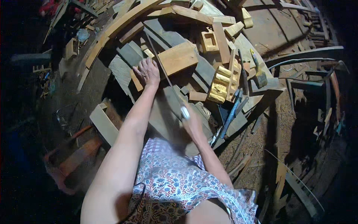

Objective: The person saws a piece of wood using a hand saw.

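My left hand (147, 72) lies palm down, fingers apart, on a brown piece of wood (136, 81) that shows beside its wrist. Low at the right, my right hand (192, 121) is closed round the pale handle of a saw (164, 71). The long, thin blade points away from me, passing just right of my left hand. Close to the blade's right side sits a large rectangular wooden block (177, 58). From this view I cannot tell whether the blade touches wood.
Grey planks (164, 33) and offcuts cover the worktop. Carved yellowish blocks (220, 85) lie at the right, near a blue-handled tool (232, 114) and a wide brush-like tool (260, 74). A long curved wooden strip (123, 25) arcs along the far left. Scrap wood litters the ground.
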Available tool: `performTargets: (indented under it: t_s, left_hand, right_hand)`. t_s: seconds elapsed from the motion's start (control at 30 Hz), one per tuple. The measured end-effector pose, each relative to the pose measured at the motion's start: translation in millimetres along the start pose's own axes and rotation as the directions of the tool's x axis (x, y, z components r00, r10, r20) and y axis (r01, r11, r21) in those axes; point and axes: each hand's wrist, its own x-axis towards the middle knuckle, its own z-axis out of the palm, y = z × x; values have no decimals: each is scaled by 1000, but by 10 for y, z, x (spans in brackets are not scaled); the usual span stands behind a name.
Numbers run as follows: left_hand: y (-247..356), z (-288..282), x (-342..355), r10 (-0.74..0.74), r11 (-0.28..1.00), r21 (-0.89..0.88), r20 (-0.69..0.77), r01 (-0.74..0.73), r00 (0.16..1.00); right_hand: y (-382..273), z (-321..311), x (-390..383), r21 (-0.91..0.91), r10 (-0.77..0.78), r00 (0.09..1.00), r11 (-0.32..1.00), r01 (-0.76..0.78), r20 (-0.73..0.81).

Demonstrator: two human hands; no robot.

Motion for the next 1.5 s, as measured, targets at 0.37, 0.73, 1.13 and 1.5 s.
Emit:
performTargets:
  t_s: [0.37,0.73,1.13,1.5]
  left_hand:
    - [-37,-83,36,-51,998,35,47,49,998]
    - [-203,-146,-57,84,990,-114,-2,-83,996]
    - [-1335,-1123,-1774,106,940,-336,464,64,879]
    - [-1751,-1278,-1854,-198,759,-332,702,560,684]
  right_hand:
    - [-88,-47,-966,-85,256,967,963,-255,3]
    - [188,-140,-870,-192,200,979,960,-203,-38]
    - [278,-116,-950,-208,260,965,943,-261,-32]
    - [554,-67,-1021,-187,125,991,974,-131,-41]
